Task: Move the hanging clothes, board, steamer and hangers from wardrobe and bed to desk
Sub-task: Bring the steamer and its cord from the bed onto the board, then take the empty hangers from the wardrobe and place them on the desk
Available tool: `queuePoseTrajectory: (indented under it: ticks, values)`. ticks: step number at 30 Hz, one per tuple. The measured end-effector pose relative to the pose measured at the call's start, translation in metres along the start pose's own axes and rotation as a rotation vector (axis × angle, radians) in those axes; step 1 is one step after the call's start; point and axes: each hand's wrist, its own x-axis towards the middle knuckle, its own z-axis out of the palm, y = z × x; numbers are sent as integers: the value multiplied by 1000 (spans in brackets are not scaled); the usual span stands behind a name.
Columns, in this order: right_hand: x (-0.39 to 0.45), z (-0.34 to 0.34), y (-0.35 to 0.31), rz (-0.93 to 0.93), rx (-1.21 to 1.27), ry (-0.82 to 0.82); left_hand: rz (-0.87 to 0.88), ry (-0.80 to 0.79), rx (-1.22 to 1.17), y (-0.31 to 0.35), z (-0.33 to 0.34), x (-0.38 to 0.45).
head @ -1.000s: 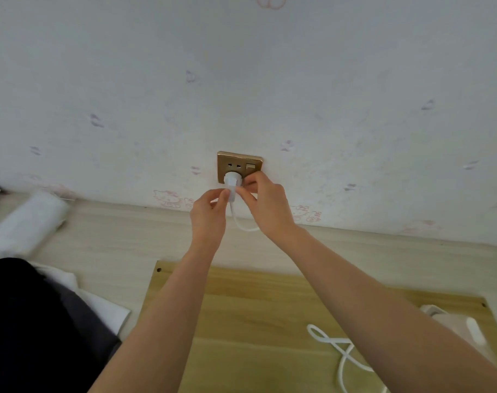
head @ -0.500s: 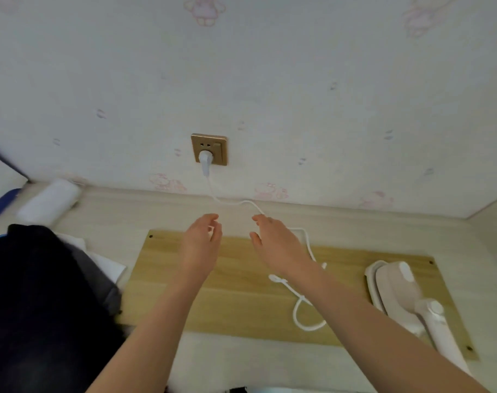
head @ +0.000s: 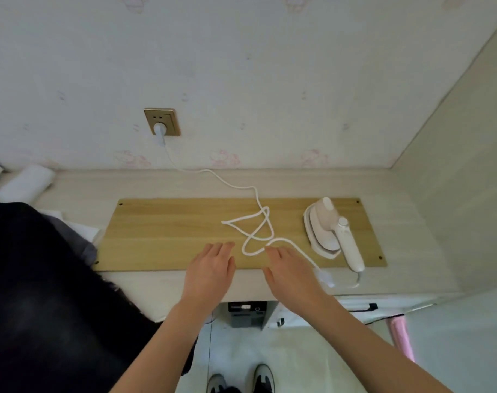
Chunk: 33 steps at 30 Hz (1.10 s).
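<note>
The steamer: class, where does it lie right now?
In the head view, the steamer lies on the right end of the wooden board on the desk, right of its looped cord.

Soft, even daylight fell; edges bowed with wide-angle distortion, and the black garment heap (head: 43, 293) lay underexposed, detailless

No legible text, brand, number or sign is found anywhere in view. The wallpaper (head: 270, 66) carries only faint pink cartoon figures and small grey marks, without lettering. The gold wall socket (head: 162, 121), the white steamer (head: 331, 231) and the wooden board (head: 170, 234) bear no readable markings. The dark device under the desk (head: 245, 313) shows a pale label, too blurred to read.
</note>
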Motion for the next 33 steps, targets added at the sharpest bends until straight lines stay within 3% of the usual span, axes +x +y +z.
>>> queuePoseTrajectory:
  ticks: [12, 22, 33]
  values:
    - [-138, 46, -13, 282, 16, 48, 202, -151, -71, 48, 14, -116]
    - [-259, 110, -50, 505, -70, 203, 450, -285, -56, 62, 17, -212]
    - [-394, 144, -32, 740, -57, 250, 749, -450, -44, 151, 38, -270]
